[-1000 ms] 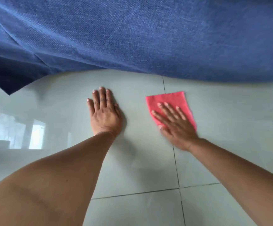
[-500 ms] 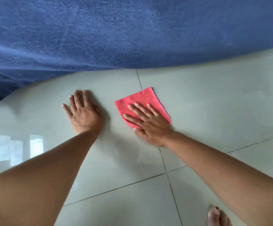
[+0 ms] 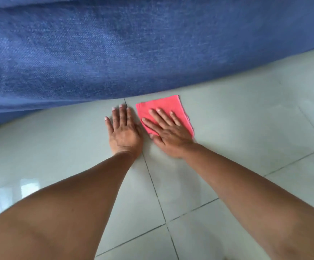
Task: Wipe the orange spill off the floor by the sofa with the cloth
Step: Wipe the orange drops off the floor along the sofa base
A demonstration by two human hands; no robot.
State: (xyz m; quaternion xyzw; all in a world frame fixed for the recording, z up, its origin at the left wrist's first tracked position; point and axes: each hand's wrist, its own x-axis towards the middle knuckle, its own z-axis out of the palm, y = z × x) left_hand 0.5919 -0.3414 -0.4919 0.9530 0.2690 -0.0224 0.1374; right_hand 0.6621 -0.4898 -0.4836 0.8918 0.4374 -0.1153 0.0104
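A folded red-pink cloth (image 3: 164, 106) lies flat on the pale tiled floor (image 3: 246, 128), close to the lower edge of the blue sofa (image 3: 133, 49). My right hand (image 3: 168, 134) presses flat on the cloth with fingers spread, covering its near half. My left hand (image 3: 123, 130) rests palm-down on the bare tile just left of the cloth, fingers together, holding nothing. No orange spill shows on the floor; anything under the cloth is hidden.
The blue fabric sofa fills the upper half of the view and overhangs the floor. Dark grout lines (image 3: 156, 192) cross the glossy tiles below my arms. Window light reflects on the floor (image 3: 26, 188) at the lower left.
My right hand has slid the cloth toward the sofa edge and close beside my left hand. The view has shifted, so the sofa takes up more of the frame.
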